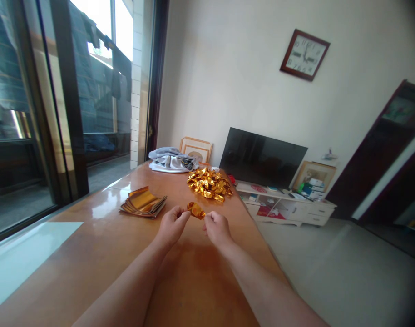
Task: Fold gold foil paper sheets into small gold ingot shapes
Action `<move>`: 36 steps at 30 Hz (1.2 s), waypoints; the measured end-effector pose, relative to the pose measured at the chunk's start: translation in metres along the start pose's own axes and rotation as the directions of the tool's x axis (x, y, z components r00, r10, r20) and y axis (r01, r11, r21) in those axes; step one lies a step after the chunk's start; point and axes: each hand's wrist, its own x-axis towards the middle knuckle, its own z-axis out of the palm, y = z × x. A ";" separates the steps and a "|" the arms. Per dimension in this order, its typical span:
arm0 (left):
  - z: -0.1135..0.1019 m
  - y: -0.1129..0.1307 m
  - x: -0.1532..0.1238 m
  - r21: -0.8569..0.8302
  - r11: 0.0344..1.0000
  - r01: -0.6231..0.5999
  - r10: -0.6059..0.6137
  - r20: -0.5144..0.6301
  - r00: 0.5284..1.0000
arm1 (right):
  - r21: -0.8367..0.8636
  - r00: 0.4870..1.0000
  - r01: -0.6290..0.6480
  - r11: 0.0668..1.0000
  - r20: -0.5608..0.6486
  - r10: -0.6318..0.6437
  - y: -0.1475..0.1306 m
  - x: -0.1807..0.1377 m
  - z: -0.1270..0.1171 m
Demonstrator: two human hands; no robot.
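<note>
A foil piece [195, 210] sits between left hand [173, 223] and right hand [218, 227] over a table [194, 286]; a sheet stack [144, 202] lies left of both, a foil heap [209, 184] beyond, cloths [171, 162] farther back, a television [262, 159] ahead right.

Your foil piece [196, 210] is shiny gold, like the pile [209, 184]; your table [200, 286] is orange-brown, the television [262, 159] black, the wall [234, 68] whitish.

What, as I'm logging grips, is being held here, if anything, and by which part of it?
A gold foil piece, by its two opposite ends: the left hand pinches one, the right hand the other.
</note>
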 end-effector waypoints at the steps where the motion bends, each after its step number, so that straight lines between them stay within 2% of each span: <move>1: 0.000 -0.002 0.001 0.016 1.000 0.000 0.000 -0.017 1.000 | -0.034 0.999 0.031 0.999 -0.014 -0.032 0.001 0.000 0.000; 5: 0.001 -0.012 0.004 -0.008 1.000 -0.003 0.003 -0.062 0.998 | -0.165 0.991 0.121 0.979 -0.043 -0.129 0.003 -0.002 -0.003; 11: 0.004 -0.014 0.004 -0.191 0.981 0.035 -0.034 0.009 0.999 | -0.318 0.972 0.207 0.925 -0.039 -0.231 -0.002 -0.009 -0.008; 18: 0.006 -0.008 0.002 -0.291 0.950 0.114 -0.113 0.021 0.993 | -0.556 0.948 0.270 0.786 0.009 -0.319 -0.002 -0.014 -0.011; 21: 0.006 -0.006 0.002 -0.305 0.943 0.134 -0.136 0.013 0.991 | -0.554 0.936 0.293 0.779 0.000 -0.352 0.000 -0.014 -0.010; 28: 0.006 -0.010 0.002 -0.263 0.959 0.105 -0.104 0.016 0.994 | -0.535 0.908 0.354 0.767 -0.001 -0.419 0.001 -0.015 -0.011; 32: 0.006 -0.015 0.002 -0.188 0.982 0.019 -0.021 -0.010 1.000 | -0.544 0.919 0.322 0.774 -0.018 -0.395 0.003 -0.014 -0.012; 36: 0.008 -0.018 0.002 -0.124 0.990 -0.071 0.066 -0.042 0.997 | -0.467 0.912 0.345 0.814 -0.037 -0.408 0.006 -0.014 -0.011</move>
